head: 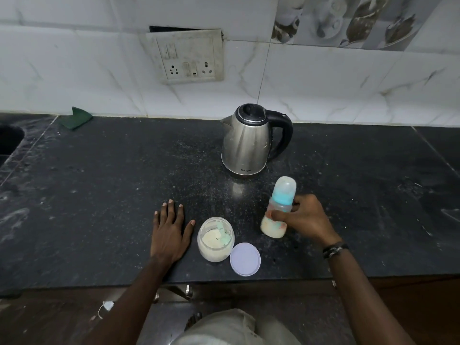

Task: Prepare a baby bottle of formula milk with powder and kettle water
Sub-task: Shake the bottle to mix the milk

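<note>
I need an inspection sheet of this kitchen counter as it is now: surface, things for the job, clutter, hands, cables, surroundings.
Surface: dark stone counter, dusted with pale specks.
Job's things: steel kettle upright at the back; baby bottle, capped, milky liquid inside; open powder jar with a scoop inside; its lid lying beside it.
Clutter: green cloth by the wall.
Hands: left hand flat on the counter; right hand grips the bottle.
Cables: nothing seen.
Surroundings: tiled wall, socket panel, sink edge at left.

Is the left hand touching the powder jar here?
Apart. The head view shows the left hand flat on the countertop, with a dark strip of counter between its thumb and the powder jar.
</note>
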`<action>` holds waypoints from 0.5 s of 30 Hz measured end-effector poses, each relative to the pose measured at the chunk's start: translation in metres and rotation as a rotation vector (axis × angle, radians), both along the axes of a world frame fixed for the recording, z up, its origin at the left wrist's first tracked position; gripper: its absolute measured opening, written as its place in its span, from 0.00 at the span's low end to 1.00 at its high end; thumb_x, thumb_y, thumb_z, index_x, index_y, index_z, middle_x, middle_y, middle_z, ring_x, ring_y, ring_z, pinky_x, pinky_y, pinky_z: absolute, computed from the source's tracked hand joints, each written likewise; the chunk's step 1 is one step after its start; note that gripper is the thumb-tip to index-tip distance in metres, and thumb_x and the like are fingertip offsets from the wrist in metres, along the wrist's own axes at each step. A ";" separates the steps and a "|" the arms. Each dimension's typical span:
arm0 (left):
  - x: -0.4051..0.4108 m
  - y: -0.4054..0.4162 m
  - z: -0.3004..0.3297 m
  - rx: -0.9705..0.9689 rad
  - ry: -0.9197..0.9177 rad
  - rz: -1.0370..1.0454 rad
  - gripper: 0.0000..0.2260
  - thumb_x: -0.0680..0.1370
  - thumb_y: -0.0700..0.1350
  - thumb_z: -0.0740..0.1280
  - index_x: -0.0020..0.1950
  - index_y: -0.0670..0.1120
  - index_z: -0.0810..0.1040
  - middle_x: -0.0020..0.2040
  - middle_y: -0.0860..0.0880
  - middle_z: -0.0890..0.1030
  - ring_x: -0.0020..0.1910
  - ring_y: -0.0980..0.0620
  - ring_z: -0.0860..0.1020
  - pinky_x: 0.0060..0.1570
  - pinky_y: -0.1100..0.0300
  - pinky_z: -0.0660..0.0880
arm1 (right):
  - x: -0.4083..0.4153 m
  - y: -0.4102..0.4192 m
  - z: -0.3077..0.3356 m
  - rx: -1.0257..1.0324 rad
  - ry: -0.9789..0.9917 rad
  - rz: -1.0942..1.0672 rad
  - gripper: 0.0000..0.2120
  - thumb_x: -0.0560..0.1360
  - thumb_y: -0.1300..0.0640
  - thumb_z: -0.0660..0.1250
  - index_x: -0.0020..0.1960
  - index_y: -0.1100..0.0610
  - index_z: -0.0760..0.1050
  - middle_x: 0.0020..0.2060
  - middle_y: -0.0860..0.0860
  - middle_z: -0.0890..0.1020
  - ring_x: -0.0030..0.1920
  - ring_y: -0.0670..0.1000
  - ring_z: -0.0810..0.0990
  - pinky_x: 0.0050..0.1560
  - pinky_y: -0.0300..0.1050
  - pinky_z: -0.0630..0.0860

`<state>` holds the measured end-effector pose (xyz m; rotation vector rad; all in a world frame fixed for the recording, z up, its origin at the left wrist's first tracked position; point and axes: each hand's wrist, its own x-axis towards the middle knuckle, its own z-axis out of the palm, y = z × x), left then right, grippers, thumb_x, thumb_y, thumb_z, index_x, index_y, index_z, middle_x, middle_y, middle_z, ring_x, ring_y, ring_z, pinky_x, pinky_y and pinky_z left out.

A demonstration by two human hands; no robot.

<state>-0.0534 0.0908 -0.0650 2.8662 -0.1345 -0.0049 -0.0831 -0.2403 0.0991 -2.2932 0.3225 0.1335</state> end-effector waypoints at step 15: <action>0.000 0.000 0.002 -0.003 -0.010 0.000 0.36 0.81 0.64 0.42 0.81 0.42 0.61 0.82 0.39 0.57 0.82 0.39 0.53 0.79 0.42 0.51 | -0.002 -0.001 0.001 -0.050 0.017 0.018 0.20 0.60 0.47 0.81 0.49 0.51 0.82 0.48 0.51 0.86 0.44 0.46 0.85 0.49 0.51 0.83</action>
